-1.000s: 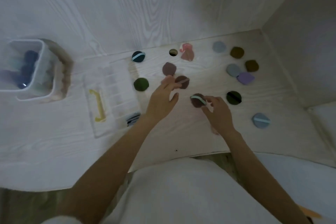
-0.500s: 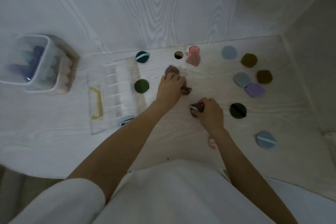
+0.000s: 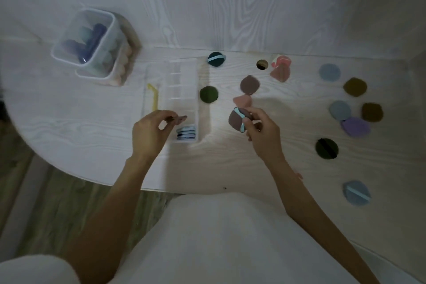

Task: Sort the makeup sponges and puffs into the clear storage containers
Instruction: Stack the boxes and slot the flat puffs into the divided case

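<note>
the pale wooden worktop (image 3: 265,159) holds a clear divided organizer (image 3: 182,99). over its near end the left hand (image 3: 149,131) pinches a thin brown puff (image 3: 178,118); the right hand (image 3: 262,134) grips a brown puff with a blue strap (image 3: 237,119).

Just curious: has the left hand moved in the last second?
Yes. The left hand went from the puffs beside the dark green puff leftward to the clear divided box, pinching a brown puff.

A pale wood-grain surface (image 3: 265,159) carries a flat clear divided organizer (image 3: 182,90) and, to its left, a tall clear tub (image 3: 92,44) of sponges. Round puffs lie scattered to the right: dark green (image 3: 208,94), mauve (image 3: 249,84), lilac (image 3: 356,126), pale blue (image 3: 329,72).
</note>
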`<state>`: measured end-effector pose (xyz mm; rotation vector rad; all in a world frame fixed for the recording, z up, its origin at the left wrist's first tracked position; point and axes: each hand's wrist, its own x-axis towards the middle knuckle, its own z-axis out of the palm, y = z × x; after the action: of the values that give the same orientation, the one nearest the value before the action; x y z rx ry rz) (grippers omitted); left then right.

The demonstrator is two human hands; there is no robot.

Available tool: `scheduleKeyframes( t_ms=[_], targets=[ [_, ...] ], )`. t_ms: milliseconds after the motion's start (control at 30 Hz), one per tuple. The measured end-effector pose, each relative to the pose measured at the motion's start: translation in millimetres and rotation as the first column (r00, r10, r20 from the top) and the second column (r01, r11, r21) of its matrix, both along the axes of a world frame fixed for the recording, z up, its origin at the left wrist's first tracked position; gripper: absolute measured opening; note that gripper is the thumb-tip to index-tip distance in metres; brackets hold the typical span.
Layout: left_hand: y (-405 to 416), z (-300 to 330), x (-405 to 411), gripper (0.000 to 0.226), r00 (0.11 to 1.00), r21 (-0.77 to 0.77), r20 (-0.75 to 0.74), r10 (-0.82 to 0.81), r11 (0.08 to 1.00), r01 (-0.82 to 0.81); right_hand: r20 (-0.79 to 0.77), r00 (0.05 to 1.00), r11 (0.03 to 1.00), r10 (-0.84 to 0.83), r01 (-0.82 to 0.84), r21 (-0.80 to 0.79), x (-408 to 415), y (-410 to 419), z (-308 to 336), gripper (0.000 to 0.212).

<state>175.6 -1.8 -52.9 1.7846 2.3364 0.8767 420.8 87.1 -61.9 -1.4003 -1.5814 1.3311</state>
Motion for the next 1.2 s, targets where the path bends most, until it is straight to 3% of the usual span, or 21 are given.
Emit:
scheduleKeyframes(
  t_ms=[233,400,533,667,767,867,967,1033,1133,1200],
  targets=[
    [8,-14,-8,0.018,0.977,-0.243,-0.105,-0.184,0.958,0.154,-0.039,0.999,1.000,0.028,-0.027,0.013,-30,1,5,0.010],
    [0,-23,-13,0.018,0.964,-0.253,-0.076,-0.255,0.940,0.229,0.006,0.991,0.981,0.137,-0.137,0.141,-72,7,8,0.007],
    [1,-24,-13,0.018,0.966,-0.223,-0.067,-0.251,0.947,0.230,0.265,0.942,0.899,0.206,-0.289,0.328,-105,5,6,0.007],
    [-4,-27,-9,0.013,0.980,-0.167,-0.072,-0.186,0.971,0.172,0.614,0.768,0.708,0.182,-0.536,0.460,-121,0,-8,0.013],
    [-6,-29,-6,0.013,0.992,-0.146,-0.020,-0.124,0.982,0.120,0.779,0.612,0.626,0.139,-0.664,0.409,-130,2,-11,0.023],
    [-6,-33,-4,0.019,0.995,-0.146,-0.026,-0.099,0.985,0.094,0.792,0.557,0.596,0.250,-0.733,0.327,-128,7,-14,0.008],
    [-6,-36,-4,0.021,0.985,-0.171,-0.111,-0.129,0.979,0.109,0.724,0.576,0.614,0.379,-0.742,0.269,-119,12,-14,0.017],
    [-5,-35,-4,0.020,0.983,-0.188,-0.123,-0.138,0.976,0.113,0.615,0.678,0.649,0.403,-0.685,0.331,-111,13,-7,0.015],
    [-4,-32,-5,0.024,0.985,-0.186,-0.105,-0.140,0.975,0.119,0.414,0.871,0.804,0.263,-0.435,0.405,-93,29,0,0.012],
    [-5,-30,-5,0.029,0.982,-0.190,-0.110,-0.154,0.973,0.131,0.455,0.884,0.859,0.111,-0.315,0.403,-74,49,-4,0.016]
  ],
)
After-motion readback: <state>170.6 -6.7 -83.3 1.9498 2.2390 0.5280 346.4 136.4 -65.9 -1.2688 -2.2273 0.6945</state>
